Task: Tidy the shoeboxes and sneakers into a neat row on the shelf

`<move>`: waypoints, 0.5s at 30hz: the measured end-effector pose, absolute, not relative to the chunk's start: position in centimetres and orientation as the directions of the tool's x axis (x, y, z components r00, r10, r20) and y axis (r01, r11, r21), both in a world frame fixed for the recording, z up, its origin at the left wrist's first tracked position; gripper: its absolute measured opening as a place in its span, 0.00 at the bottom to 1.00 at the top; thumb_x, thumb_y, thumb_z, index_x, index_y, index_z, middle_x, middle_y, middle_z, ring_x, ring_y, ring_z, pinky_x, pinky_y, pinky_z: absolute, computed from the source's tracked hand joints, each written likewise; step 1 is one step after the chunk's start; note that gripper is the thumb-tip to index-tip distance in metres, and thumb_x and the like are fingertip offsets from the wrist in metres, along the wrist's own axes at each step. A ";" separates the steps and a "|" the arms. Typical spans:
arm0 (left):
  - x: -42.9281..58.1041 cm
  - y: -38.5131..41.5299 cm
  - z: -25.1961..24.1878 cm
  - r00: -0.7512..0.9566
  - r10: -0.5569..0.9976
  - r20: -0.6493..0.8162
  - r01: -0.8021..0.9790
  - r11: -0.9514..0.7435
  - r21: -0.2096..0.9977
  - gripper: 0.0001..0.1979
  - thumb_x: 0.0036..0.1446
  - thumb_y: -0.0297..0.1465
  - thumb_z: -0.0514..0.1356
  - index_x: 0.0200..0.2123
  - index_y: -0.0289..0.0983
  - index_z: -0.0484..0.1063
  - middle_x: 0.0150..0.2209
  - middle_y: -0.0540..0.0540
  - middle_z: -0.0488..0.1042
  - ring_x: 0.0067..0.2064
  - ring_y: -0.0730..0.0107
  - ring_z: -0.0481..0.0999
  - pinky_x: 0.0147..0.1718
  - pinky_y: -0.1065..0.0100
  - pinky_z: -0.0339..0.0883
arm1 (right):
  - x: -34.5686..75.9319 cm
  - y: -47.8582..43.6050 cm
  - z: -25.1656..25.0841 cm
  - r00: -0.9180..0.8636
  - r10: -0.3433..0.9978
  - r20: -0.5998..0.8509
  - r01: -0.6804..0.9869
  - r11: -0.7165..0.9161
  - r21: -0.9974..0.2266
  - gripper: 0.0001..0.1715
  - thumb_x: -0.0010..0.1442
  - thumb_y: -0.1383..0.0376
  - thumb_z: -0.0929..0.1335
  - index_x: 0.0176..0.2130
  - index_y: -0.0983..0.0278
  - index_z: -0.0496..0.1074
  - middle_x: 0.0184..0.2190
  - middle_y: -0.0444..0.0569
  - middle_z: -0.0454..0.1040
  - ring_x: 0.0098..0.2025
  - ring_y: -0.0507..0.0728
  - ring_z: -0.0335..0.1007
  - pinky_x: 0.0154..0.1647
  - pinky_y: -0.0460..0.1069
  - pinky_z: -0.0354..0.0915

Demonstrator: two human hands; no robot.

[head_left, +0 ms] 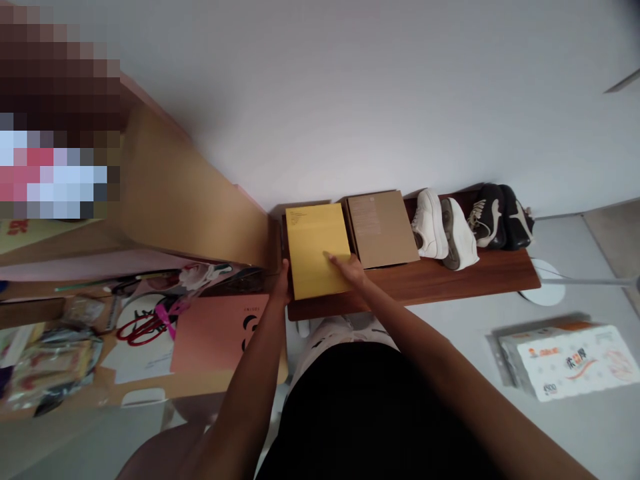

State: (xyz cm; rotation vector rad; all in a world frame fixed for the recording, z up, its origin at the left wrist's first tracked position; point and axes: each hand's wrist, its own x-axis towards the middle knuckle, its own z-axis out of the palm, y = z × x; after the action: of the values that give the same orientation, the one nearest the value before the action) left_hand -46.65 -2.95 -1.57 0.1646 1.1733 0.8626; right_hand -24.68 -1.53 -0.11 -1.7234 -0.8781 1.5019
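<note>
Yellow envelope (314, 250) beneath the right hand (349, 270)

The scene is lit by soft, diffuse indoor light from a source out of view, so the pale wall (400, 100) is rendered an even grey-white, and no hard glare is seen, only a faint sheen on the yellow envelope (313, 247). Soft, muted shadow is gathered along the wooden shelf (450, 280) and the cardboard panel (195, 193). Wide-angle distortion is seen towards the frame edges, where straight lines are bowed, the packets (50, 360) at the left are slightly softened, and the top-left corner is obscured by a coarse pixelated block (55, 133).
</note>
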 end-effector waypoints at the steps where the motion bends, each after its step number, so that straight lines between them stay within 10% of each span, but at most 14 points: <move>1: -46.8 -3.2 -1.4 0.114 0.672 -0.731 -0.508 0.672 0.539 0.35 0.61 0.57 0.57 0.58 0.35 0.74 0.47 0.36 0.82 0.54 0.46 0.80 0.52 0.51 0.75 | -24.6 -1.7 0.1 0.090 0.838 -0.539 0.024 -0.543 -0.840 0.33 0.52 0.47 0.76 0.50 0.64 0.76 0.49 0.54 0.81 0.51 0.62 0.79 0.55 0.56 0.74; 15: -48.2 -4.6 2.8 0.005 0.744 -0.668 -0.357 0.625 0.694 0.30 0.57 0.41 0.67 0.61 0.36 0.70 0.46 0.38 0.82 0.51 0.52 0.81 0.50 0.58 0.77 | -24.3 -2.4 0.5 0.097 0.891 -0.443 0.110 -0.452 -0.885 0.52 0.57 0.42 0.71 0.68 0.68 0.59 0.66 0.62 0.66 0.68 0.64 0.62 0.69 0.58 0.59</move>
State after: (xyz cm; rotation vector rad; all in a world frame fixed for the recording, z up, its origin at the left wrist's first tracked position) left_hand -48.19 -4.61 2.76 0.3720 1.3006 0.8941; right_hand -24.29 -2.37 0.49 -1.6809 -0.9951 1.4233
